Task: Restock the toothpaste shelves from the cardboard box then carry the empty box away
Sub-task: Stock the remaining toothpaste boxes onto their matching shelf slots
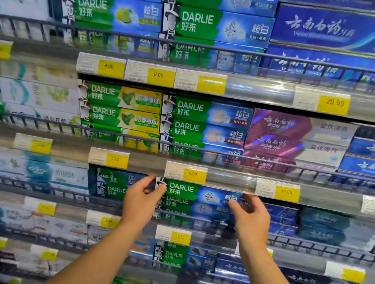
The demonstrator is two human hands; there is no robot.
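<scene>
While the left hand (143,197) and right hand (249,215) pinch the top Darlie box's (198,193) ends (third shelf, mid-stack), slide it back level, square with those beneath.

Both bare forearms rise from the bottom of the view and lean in toward each other as they reach forward and up, elbows out of sight below. The left hand (143,197) shows its back to the camera, wrist straight, thumb up and angled to the right, fingers loosely curled forward so their tips are hidden. The right hand (252,216) mirrors it at the same height, back of the hand facing the camera, thumb pointing left and fingers bent away out of sight. The two hands are level, well apart, thumbs pointing toward each other. How firmly either grips cannot be told.
</scene>
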